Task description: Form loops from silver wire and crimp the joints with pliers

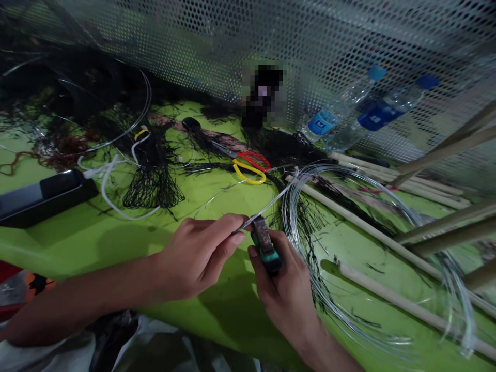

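My left hand (203, 253) pinches a thin silvery wire (271, 201) between thumb and forefinger, near the middle of the view. Just to its right, my right hand (287, 284) is wrapped round a small tool (264, 245) with a dark metal head and teal-and-black handles. The tool's head touches or sits very close to the wire beside my left fingertips. From there the wire runs up and right to a large loose coil of clear strands (294, 217). Scissors (250, 170) with red and yellow handles lie beyond my hands.
On the green table (132, 243) are black netting (153, 181), a white cord (106, 188), a black box (46, 196) and wooden sticks (364, 232). Two plastic bottles (323, 121) stand by a perforated panel (186, 51). More sticks slant in from the right.
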Tool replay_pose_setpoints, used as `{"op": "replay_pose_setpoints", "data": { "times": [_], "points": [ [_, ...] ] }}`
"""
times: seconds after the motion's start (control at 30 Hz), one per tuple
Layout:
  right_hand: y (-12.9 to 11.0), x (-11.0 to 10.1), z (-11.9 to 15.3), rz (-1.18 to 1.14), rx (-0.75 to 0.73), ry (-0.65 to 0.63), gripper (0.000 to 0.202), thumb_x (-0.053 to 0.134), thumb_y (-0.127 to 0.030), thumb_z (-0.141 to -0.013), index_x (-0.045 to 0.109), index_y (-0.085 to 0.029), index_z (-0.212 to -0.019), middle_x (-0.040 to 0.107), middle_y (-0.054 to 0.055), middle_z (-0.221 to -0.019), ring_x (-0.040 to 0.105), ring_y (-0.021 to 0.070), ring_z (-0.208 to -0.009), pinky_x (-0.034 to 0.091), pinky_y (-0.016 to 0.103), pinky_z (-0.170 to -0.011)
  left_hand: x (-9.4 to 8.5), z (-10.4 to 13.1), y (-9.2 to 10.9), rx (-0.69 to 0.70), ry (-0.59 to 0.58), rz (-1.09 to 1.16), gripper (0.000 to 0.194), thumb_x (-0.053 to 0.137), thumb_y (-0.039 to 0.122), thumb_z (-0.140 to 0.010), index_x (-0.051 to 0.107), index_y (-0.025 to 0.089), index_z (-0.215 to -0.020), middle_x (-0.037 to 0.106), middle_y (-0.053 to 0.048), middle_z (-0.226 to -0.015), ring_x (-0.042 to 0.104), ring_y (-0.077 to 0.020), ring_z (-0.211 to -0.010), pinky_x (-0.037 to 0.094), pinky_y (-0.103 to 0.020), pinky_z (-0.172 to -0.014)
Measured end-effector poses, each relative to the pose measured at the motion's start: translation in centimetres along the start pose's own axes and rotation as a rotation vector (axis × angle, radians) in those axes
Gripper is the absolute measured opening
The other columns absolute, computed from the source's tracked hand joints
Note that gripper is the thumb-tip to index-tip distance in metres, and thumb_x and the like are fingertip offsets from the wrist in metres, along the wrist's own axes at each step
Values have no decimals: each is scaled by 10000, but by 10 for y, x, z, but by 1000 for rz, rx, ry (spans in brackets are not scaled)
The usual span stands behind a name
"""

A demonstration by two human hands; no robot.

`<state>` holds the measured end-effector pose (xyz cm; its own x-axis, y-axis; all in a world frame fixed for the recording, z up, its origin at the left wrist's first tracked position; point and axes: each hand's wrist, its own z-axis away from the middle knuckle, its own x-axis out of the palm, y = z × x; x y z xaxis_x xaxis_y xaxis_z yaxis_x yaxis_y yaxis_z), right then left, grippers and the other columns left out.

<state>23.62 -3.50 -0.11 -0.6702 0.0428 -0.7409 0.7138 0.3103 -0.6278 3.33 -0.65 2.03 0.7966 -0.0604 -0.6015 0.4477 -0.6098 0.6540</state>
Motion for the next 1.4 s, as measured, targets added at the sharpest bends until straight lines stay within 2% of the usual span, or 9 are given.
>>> {"op": "replay_pose_setpoints", "data": {
  "times": [0.27, 0.43, 0.63, 0.87, 1.03, 1.2, 1.4],
  "points": [
    [4, 4, 4, 46, -12, 15, 266, 564, -187, -921, 554, -225, -1184, 667, 59, -962, 653, 219, -782, 494, 314, -631, 2, 2, 0, -21, -7, 36, 85, 455, 189, -1058, 513, 221, -1112, 463, 89, -612, 446, -79, -457, 316, -229, -488],
    [8, 9, 5, 42, 17, -2, 319, 575, -168, -873, 544, -249, -1181, 681, 18, -879, 613, 185, -631, 462, 291, -559, -1, -1, 2, -57, -15, 82, 61, 456, 187, -1049, 489, 231, -1020, 352, 105, -579, 383, -72, -430, 287, -222, -469],
    [8, 17, 5, 115, -5, 63, 354, 553, -176, -848, 519, -259, -1190, 685, -9, -807, 588, 178, -532, 424, 290, -492, -1, -3, 9, -136, 24, 210, 216, 418, 233, -1068, 412, 226, -852, 286, 103, -578, 293, -58, -426, 224, -213, -431],
    [-1, 25, 0, 294, -69, 216, 379, 505, -158, -832, 476, -222, -1204, 701, 57, -907, 669, 212, -664, 431, 293, -497, 6, 0, 19, -184, 149, 288, 225, 442, 225, -1071, 452, 213, -846, 312, 87, -613, 281, -52, -473, 216, -210, -429],
    [-3, 34, -3, 333, -75, 258, 381, 477, -149, -810, 470, -217, -1185, 694, 60, -881, 635, 198, -605, 358, 280, -444, 9, 1, 19, -230, 173, 297, 275, 424, 260, -1079, 406, 216, -808, 287, 84, -612, 271, -57, -473, 220, -218, -431],
    [-1, 42, 0, 317, -73, 277, 389, 493, -180, -817, 468, -219, -1203, 685, 54, -878, 643, 208, -624, 421, 292, -486, 15, 4, 17, -212, 209, 326, 274, 444, 263, -1074, 408, 214, -807, 302, 81, -623, 279, -57, -484, 227, -216, -440],
    [-2, 45, 1, 320, -60, 260, 396, 494, -164, -822, 455, -216, -1213, 684, 56, -887, 669, 223, -646, 431, 295, -489, 17, 5, 18, -237, 233, 329, 276, 455, 264, -1072, 420, 213, -803, 305, 81, -611, 289, -58, -484, 235, -211, -445]
  ]
}}
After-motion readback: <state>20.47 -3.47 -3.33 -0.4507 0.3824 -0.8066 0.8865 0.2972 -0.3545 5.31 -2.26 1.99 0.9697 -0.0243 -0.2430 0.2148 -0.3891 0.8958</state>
